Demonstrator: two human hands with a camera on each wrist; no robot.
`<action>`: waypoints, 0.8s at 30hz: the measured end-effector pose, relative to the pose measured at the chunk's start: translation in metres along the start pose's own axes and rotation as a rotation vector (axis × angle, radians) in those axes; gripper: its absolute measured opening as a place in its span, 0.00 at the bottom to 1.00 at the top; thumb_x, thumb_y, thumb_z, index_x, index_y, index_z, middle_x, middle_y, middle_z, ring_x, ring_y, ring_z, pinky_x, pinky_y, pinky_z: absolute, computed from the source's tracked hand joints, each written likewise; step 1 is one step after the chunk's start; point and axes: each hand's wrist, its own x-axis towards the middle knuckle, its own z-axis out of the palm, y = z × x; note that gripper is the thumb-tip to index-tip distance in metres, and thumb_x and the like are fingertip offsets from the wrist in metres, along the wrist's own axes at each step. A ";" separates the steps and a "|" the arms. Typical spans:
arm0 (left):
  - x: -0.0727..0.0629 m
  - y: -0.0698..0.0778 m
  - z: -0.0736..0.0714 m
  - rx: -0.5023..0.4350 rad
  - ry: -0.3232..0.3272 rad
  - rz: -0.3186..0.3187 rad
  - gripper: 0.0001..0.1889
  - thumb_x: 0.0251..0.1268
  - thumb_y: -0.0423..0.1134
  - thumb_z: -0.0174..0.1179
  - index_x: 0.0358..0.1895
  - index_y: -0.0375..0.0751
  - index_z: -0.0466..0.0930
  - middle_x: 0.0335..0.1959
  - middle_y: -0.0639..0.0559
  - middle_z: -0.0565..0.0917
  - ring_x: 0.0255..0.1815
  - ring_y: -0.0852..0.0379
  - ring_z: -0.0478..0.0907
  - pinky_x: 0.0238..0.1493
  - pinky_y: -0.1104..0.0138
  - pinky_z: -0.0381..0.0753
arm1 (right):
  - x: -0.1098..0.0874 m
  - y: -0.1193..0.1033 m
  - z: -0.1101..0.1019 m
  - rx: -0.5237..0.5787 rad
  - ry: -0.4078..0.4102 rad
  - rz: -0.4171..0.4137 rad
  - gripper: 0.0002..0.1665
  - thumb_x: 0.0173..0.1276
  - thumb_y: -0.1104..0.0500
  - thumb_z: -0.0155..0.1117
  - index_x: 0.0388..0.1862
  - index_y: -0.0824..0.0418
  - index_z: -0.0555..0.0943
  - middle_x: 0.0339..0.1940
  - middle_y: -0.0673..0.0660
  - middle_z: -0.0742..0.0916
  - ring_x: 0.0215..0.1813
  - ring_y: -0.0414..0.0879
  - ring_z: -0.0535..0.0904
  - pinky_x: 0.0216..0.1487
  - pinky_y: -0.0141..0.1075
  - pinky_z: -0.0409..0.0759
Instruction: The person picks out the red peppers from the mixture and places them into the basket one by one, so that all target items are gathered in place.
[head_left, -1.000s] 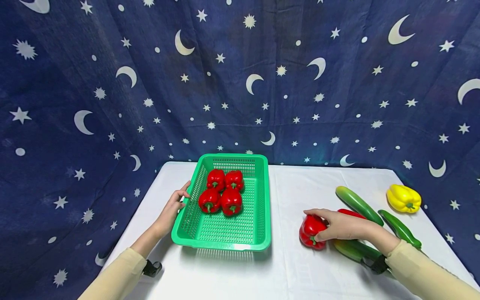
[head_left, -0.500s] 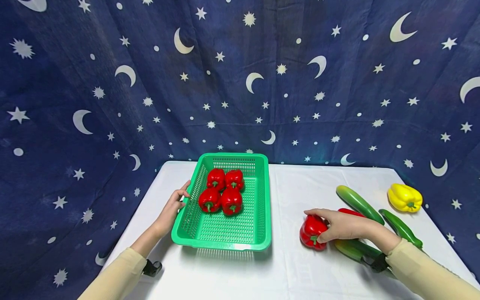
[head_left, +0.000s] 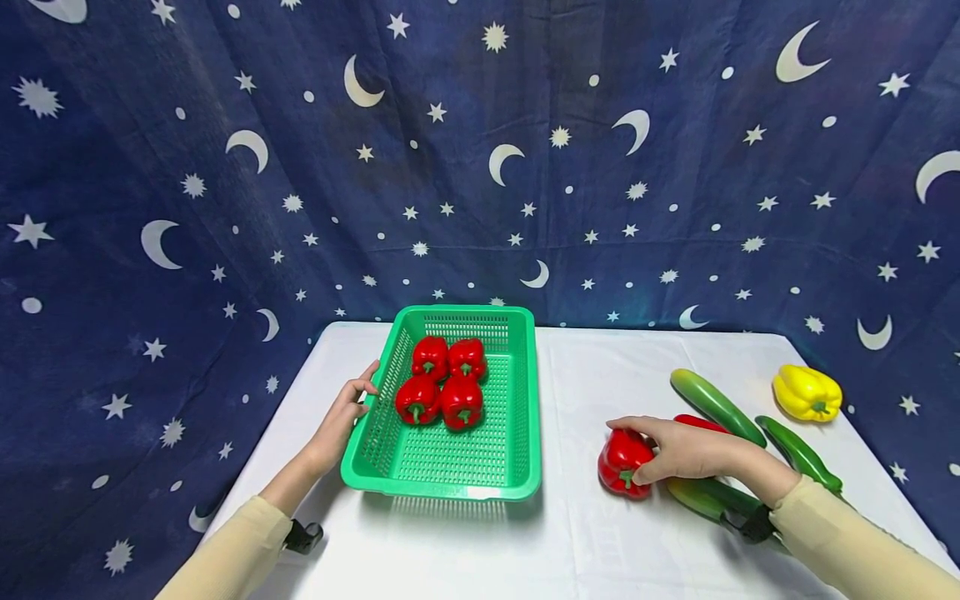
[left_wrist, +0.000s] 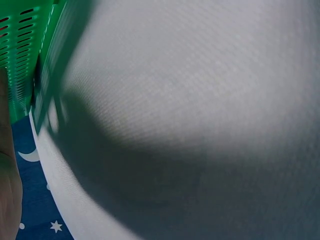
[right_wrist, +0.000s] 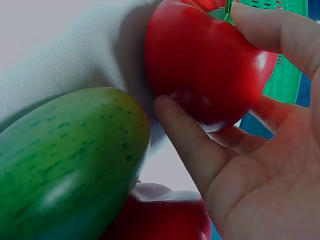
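My right hand (head_left: 678,450) grips a red bell pepper (head_left: 621,471) on the white cloth, thumb near its green stem and fingers round its far side. In the right wrist view the bell pepper (right_wrist: 205,65) is large, with the thumb (right_wrist: 275,32) on top and the fingertips along its side. On the left, the fingers of my left hand (head_left: 337,425) touch the outer left side of a green plastic basket (head_left: 528,450); they look fairly straight. Several red bell peppers (head_left: 462,403) stand together inside that basket. The left wrist view shows mostly cloth and sleeve-side shadow.
Just right of the gripped pepper lie a green cucumber (head_left: 705,498) and a partly hidden red vegetable (head_left: 699,423). Farther back are another cucumber (head_left: 716,407), a long green pepper (head_left: 799,454) and a yellow bell pepper (head_left: 807,393). A star-and-moon curtain (head_left: 450,167) hangs behind the table.
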 end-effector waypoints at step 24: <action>-0.001 0.001 -0.001 -0.003 -0.001 0.011 0.14 0.66 0.25 0.37 0.54 0.28 0.62 0.84 0.47 0.49 0.84 0.44 0.37 0.73 0.50 0.44 | 0.002 0.002 0.000 -0.037 -0.001 -0.013 0.51 0.54 0.50 0.80 0.77 0.48 0.69 0.68 0.59 0.76 0.63 0.58 0.71 0.47 0.52 0.81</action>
